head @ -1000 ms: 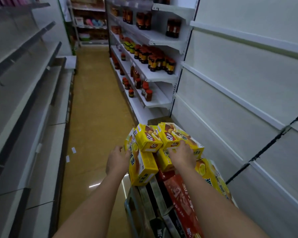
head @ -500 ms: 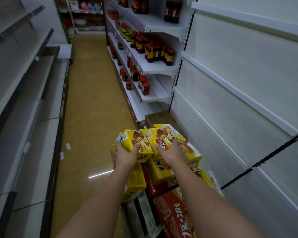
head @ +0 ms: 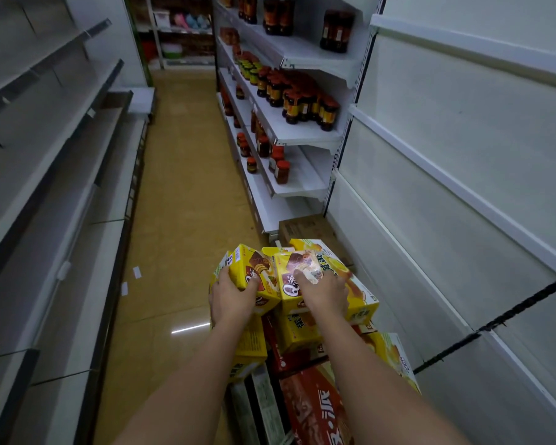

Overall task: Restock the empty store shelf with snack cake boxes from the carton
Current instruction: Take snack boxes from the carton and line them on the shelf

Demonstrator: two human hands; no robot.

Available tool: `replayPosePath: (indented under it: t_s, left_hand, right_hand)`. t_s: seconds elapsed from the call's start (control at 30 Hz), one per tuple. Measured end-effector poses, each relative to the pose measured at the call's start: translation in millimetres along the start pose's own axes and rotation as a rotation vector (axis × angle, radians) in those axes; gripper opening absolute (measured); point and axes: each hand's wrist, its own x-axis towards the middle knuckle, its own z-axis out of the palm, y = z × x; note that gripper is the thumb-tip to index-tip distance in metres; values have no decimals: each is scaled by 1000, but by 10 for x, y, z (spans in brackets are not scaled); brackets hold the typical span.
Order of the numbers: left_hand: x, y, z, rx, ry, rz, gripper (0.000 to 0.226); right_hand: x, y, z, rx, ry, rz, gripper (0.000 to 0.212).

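Note:
A heap of yellow snack cake boxes sits low in the aisle in front of me. My left hand grips one yellow box at the top left of the heap, thumb on its face and fingers round its left side. My right hand lies over a second yellow box beside it, fingers curled over its top. More yellow boxes and red boxes lie below. The carton itself is hidden under them. The empty white shelves run along my right.
Grey empty shelving lines the left side. Farther up on the right, shelves hold several dark sauce jars. A brown cardboard box sits on the tan floor beyond the heap. Paper scraps lie on the floor at left.
Both hands have closed in on the two top boxes. My left hand came up from the side of the heap onto the left box, and the view tilted slightly downward.

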Motion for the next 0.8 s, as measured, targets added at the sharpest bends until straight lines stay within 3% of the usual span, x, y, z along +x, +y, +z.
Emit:
replayPosePath:
  t_s: [0.13, 0.23, 0.4, 0.53, 0.6, 0.8]
  left_hand:
    - [-71, -21, -15, -76, -27, -16, 74]
    - [-112, -84, -38, -124, -39, -32, 79]
    - [-316, -28, -166, -127, -26, -6, 80]
    - [-506, 6, -367, -233, 109, -3, 69]
    - [-599, -46, -505, -325, 171, -16, 76]
    - [-951, -377, -1129, -452, 388, -130, 81]
  right_hand:
    - [62, 87, -23, 332, -90, 96, 68]
    - [26, 123, -34, 549, -130, 222, 71]
    - [-104, 141, -153, 671, -197, 274, 69]
    - [-264, 33, -280, 734, -328, 221, 90]
    - [-387, -50, -304, 733, -405, 154, 95]
    - [-930, -305, -76, 679, -513, -117, 85]
